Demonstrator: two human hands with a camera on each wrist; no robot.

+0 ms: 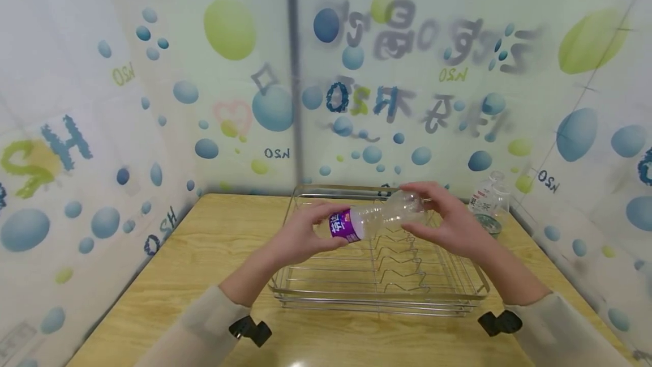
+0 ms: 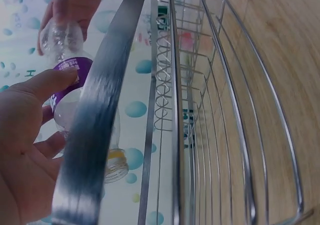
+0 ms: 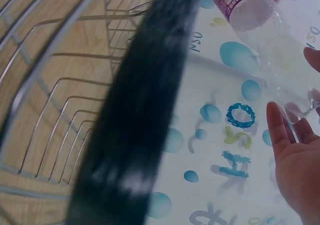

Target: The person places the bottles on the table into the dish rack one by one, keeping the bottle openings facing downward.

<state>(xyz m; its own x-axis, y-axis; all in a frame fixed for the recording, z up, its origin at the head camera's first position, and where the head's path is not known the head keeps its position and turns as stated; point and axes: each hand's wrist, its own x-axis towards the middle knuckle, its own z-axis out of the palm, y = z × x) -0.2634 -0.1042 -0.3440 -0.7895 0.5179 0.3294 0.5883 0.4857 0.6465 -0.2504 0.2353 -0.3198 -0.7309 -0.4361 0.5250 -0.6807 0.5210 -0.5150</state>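
A clear plastic bottle (image 1: 379, 221) with a purple label (image 1: 344, 225) lies nearly level in the air between both hands, over the wire rack (image 1: 377, 296). My left hand (image 1: 300, 234) grips it round the label, the thumb pressed on the purple band in the left wrist view. On the bottle's lower end in that view is a yellowish cap (image 2: 116, 166). At the other end, my right hand (image 1: 453, 222) holds the clear base between thumb and fingers. The rack's rim crosses in front of part of the bottle in the left wrist view.
The metal rack, with a row of bent wire dividers (image 1: 402, 265), stands on a wooden table (image 1: 204, 276). Behind the right hand, at the back right, are clear glass containers (image 1: 500, 200) and a greenish glass piece (image 1: 489, 224). Patterned curtains (image 1: 244, 89) enclose the table's back and sides.
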